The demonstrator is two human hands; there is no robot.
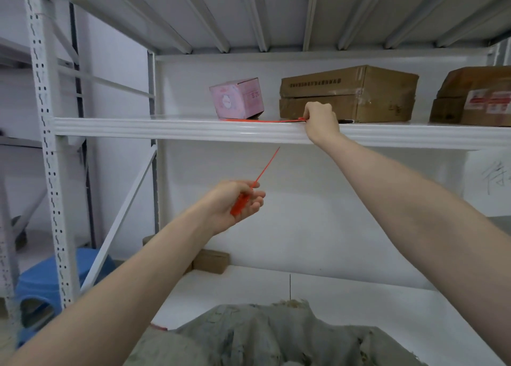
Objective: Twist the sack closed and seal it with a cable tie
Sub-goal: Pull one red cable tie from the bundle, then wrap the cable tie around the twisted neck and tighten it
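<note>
Far left, low down: blue plastic stool beside the white rack upright. Next, left hand raised below the shelf, fingers loosely curled round the thick end of one red cable tie, thin tail pointing up and to the right. Above, on the shelf: pink box, and just in front of it a flat red strip along the shelf edge, probably more ties, though too thin to tell.

Bottom centre: grey-green sack, well apart from both hands, cloth bunched up to a rough peak. No tie round its neck; whether twisted at all, unclear.

Right hand up at the shelf edge, fingers curled, pinching the right end of the red strip. Just behind it a brown carton, a second carton further right.

By the look of things, only the fetching of a tie done so far; twisting the neck, looping and cinching all left.
</note>
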